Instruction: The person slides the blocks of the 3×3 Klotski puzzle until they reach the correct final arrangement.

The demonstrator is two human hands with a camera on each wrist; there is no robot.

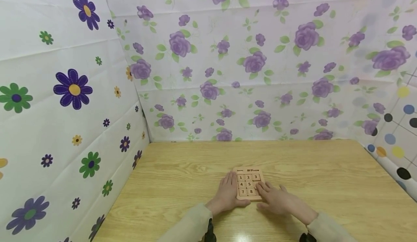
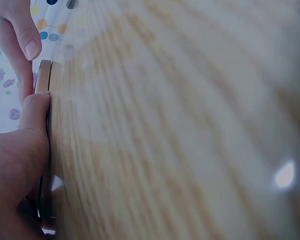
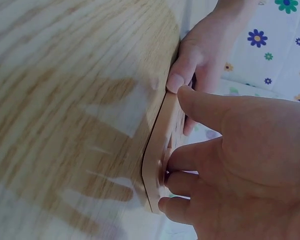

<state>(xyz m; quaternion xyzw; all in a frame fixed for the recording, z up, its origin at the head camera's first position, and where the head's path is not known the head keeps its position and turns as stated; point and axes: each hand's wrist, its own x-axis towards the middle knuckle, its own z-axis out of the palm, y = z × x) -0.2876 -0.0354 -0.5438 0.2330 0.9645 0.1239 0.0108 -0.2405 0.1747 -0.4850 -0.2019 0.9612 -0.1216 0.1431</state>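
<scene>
A square wooden number sliding puzzle lies flat on the table, with numbered tiles 1, 2, 3, 4, 5, 7 and 8 showing. My left hand rests against its left side, fingers straight along that edge. The left thumb touches the near edge of the frame. From the right, my right hand reaches over the puzzle, its fingertips touching the right column below the 3 tile. Those fingers cover part of that column, so what lies under them is hidden. The right thumb stays near the front edge.
The wooden table extends around the puzzle on all sides. A purple-rose cloth hangs behind it. Flowered cloth stands at the left, dotted cloth at the right.
</scene>
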